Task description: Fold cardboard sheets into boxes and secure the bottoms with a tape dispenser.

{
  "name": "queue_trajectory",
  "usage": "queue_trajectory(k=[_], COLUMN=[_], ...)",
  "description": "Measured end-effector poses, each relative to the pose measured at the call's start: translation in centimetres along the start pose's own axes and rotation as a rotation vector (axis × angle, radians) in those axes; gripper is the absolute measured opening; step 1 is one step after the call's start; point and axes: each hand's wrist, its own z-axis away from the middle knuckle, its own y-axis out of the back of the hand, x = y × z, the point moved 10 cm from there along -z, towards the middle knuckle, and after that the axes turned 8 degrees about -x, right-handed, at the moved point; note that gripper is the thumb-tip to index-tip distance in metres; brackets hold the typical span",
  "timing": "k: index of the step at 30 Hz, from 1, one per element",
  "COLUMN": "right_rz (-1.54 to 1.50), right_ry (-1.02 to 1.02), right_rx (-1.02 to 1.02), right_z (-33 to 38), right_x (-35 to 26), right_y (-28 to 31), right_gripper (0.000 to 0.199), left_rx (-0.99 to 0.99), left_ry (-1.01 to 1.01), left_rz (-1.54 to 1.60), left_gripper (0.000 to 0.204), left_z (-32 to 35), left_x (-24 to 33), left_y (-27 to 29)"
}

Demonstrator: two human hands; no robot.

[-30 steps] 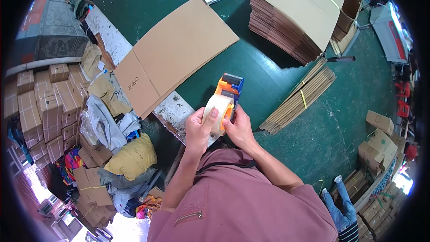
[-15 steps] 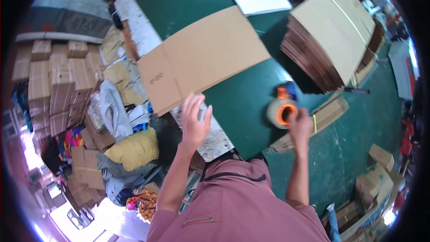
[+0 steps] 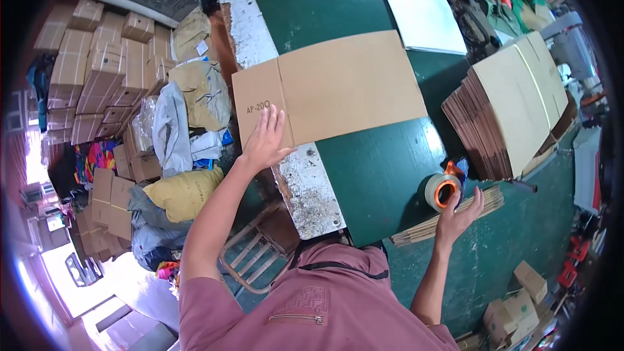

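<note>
Green desk (image 3: pixel 374 188) mid-view, scuffed pale strip down its 9 o'clock side (clock from view centre). Boxes (image 3: pixel 104 68), strapped and piled, at 10. Thick stack of flat cartons (image 3: pixel 513 101), banded with a pale strap, between 2 and 3. Cardboard sheet (image 3: pixel 351 84), creased, short dark print, lies flat on desk around 12 to 1. White sheet (image 3: pixel 424 16) past it at 1. Left hand (image 3: pixel 264 140), 9 to 10: palm down over cardboard's 7 o'clock corner, fingers long, thumb out. Right hand (image 3: pixel 459 218), about 4: spread wide, thumb off fingers; can't tell if thumb grazes the tape dispenser (image 3: pixel 432 193). Dispenser sits between 3 and 4 by the desk edge: pale roll, orange hub, blue part behind.
</note>
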Motion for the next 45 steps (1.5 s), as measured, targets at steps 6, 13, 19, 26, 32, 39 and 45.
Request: queue_trajectory(k=[6,13,19,26,32,39,45], right_rz=[-0.148,-0.338,-0.505,-0.588,-0.584,-0.542,-0.587], right_ry=[0.181,0.245,0.155,0.000,-0.121,-0.254,-0.227], right_rx=[-0.037,-0.104,-0.245,-0.171,-0.154,-0.077,-0.112], right_z=[1.3,3.1,6.1,9.9,15.3,19.3,17.0], right_x=[-8.2,-9.1,-9.1,-6.1,-1.6,3.1,1.4], right_y=[-1.5,-4.0,-2.7,-2.1,1.4,3.9,3.1], right_gripper=[0.042,0.035,0.026,0.021,0.022,0.023,0.022], left_rx=[-0.026,0.046,0.211,0.245,-0.025,-0.060,-0.057], left_ry=[-0.075,-0.136,-0.244,-0.099,-0.097,-0.285,-0.264], left_rz=[-0.155,-0.175,-0.079,0.154,0.240,0.120,0.142], left_gripper=[0.076,0.054,0.037,0.082,0.096,0.067,0.052], left_z=[1.5,3.3,2.8,3.5,0.6,-2.6,-1.1], left_x=[0.8,1.9,0.1,-0.5,-6.3,-4.6,-10.0], left_y=[0.6,1.0,-2.0,4.2,-3.5,-2.0,0.6])
